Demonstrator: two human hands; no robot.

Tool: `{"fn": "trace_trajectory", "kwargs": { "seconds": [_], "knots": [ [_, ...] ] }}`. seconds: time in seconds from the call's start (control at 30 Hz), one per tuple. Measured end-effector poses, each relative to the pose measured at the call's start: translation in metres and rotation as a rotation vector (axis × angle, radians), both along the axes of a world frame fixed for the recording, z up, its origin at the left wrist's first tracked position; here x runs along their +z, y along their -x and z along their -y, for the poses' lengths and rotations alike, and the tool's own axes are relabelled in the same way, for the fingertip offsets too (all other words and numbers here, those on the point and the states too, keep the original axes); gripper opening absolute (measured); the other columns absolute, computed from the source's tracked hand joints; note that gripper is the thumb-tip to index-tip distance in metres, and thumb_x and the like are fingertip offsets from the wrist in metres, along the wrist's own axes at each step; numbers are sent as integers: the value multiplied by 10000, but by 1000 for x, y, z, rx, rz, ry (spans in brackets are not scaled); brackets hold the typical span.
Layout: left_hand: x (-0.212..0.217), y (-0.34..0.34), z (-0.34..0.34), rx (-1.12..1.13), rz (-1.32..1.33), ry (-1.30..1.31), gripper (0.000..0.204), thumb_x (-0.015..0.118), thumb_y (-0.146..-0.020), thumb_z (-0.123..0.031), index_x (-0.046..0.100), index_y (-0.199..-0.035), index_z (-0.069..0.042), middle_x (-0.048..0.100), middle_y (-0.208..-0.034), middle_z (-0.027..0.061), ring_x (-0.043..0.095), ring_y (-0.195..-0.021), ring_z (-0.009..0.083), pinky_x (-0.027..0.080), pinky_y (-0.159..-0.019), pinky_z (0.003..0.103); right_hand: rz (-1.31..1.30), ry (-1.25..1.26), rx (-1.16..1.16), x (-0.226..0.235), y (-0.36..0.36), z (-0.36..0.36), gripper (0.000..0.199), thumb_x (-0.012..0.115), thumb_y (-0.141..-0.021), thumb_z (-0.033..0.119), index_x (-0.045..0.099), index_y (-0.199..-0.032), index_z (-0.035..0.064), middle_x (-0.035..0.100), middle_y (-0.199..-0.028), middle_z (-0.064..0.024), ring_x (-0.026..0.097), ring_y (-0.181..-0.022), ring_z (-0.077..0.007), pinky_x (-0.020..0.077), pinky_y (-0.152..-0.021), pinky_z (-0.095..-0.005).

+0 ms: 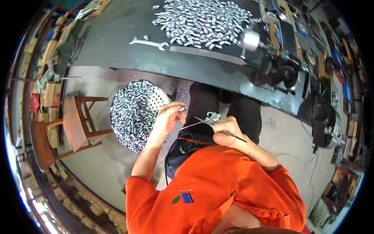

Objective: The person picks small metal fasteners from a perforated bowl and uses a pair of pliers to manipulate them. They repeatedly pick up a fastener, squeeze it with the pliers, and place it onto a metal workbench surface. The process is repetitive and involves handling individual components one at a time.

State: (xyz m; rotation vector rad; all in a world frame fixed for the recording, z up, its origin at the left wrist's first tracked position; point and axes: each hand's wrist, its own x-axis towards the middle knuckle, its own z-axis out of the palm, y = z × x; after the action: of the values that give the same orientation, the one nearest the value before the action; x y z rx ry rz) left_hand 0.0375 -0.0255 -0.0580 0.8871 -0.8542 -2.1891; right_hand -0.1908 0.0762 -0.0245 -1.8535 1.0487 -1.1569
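Observation:
My left hand (167,117) pinches a small shiny metal sleeve (182,109) between thumb and fingertips, above my lap. Close by on the right, my right hand (226,128) is closed around a slim dark pointed tool (237,137), whose end sticks out past the palm. Thin metal points reach from that fist toward my left hand; I cannot tell whether they belong to one tool or two. A silver metal piece (212,116) shows just beyond my right fingers, its kind unclear. Left of my left hand, a round perforated basin (159,98) holds a heap of similar sleeves (134,113).
A dark workbench (156,62) spans the far side, bearing a large pile of metal sleeves (202,23) and an open-end wrench (149,43). A bench vise (278,70) stands at its right. A wooden chair (76,123) is at the left, near loaded shelves.

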Motion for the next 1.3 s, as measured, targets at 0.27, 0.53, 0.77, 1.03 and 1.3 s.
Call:
{"fn": "trace_trajectory", "kwargs": {
  "seconds": [0.27,0.53,0.77,1.03,1.3],
  "knots": [
    [24,44,-29,-187,-157,-147,288,519,-907,-254,548,-956,29,512,-563,89,467,-364,179,368,-376,271,48,-31,-26,6,3,-1,246,578,-608,58,347,-525,33,347,-483,-108,399,-413,-279,305,-419,-363],
    [33,48,-28,-181,133,45,292,500,-932,-228,589,-926,50,567,-588,95,533,-444,146,444,-395,245,88,-59,15,6,3,-1,245,583,-592,45,347,-527,30,377,-487,-110,431,-423,-296,315,-416,-378],
    [43,51,-19,-411,201,326,162,551,-896,-77,584,-986,52,614,-723,81,614,-631,131,520,-565,242,122,-89,21,-5,6,-3,218,591,-598,41,379,-547,36,386,-478,-104,453,-436,-294,311,-415,-364],
    [51,56,-18,-459,214,361,190,609,-830,-3,574,-1011,45,629,-841,84,629,-734,145,522,-668,254,115,-89,36,-3,11,-3,229,583,-638,54,371,-552,36,369,-491,-105,422,-425,-279,297,-416,-353],
    [41,45,-7,-230,796,1174,170,651,-695,38,622,-858,2,537,-663,38,492,-505,91,394,-469,217,71,65,-95,26,30,-12,265,557,-632,112,324,-520,50,299,-497,-82,356,-390,-251,263,-391,-351]
  ]
}}
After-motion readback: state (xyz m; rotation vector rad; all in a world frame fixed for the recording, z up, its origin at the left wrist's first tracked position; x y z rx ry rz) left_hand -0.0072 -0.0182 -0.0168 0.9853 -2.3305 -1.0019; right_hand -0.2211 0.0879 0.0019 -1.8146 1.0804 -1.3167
